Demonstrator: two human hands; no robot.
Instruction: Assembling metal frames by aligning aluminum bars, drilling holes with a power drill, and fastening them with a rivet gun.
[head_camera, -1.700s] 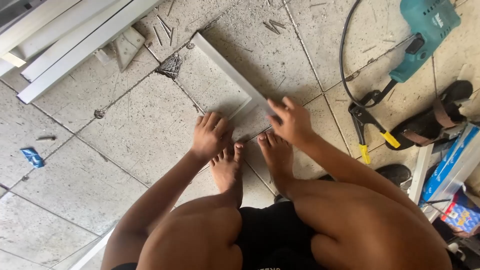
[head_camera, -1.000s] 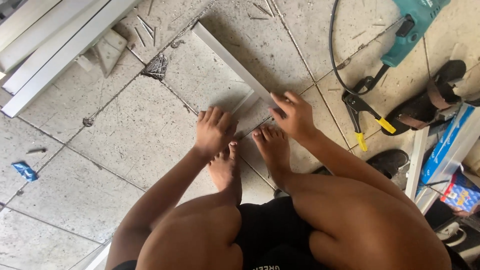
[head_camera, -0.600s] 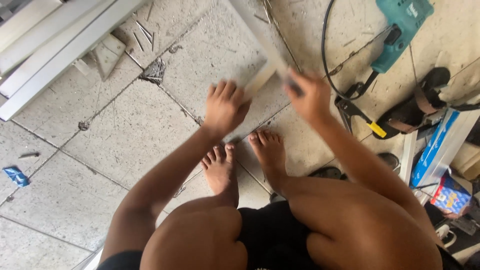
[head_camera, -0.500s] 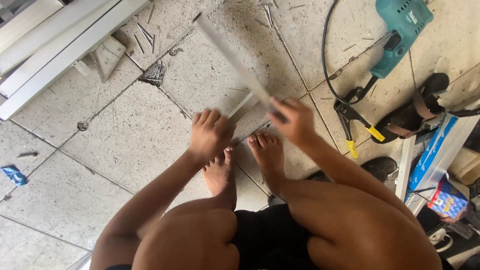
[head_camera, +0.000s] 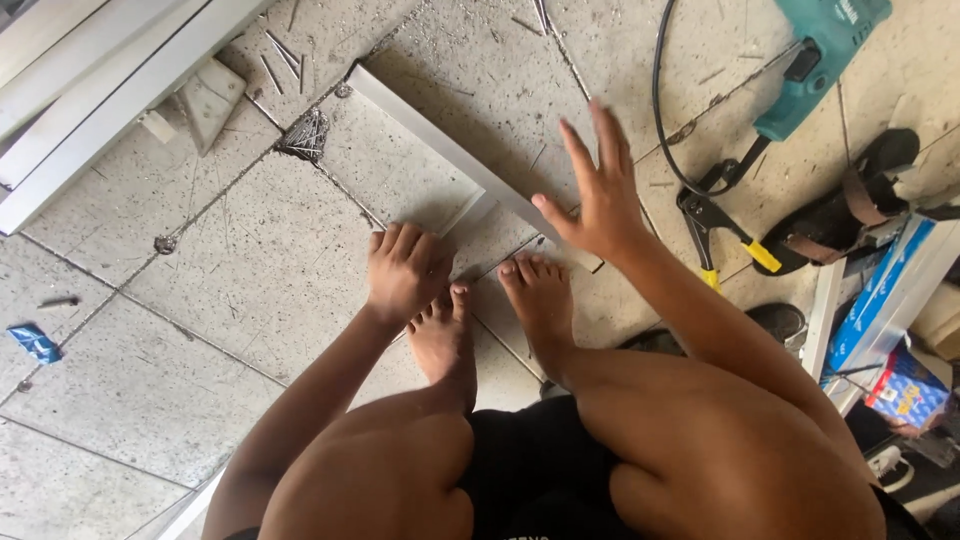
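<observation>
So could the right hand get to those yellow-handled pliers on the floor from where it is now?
Probably yes. The right hand hangs open above the metal strip, and the pliers lie just to its right on the bare floor tile with nothing between them.

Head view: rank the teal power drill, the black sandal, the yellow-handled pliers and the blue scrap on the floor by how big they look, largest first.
1. Teal power drill, partly cut off by the frame edge.
2. Black sandal; close to the drill, so unsure.
3. Yellow-handled pliers.
4. Blue scrap.
</observation>
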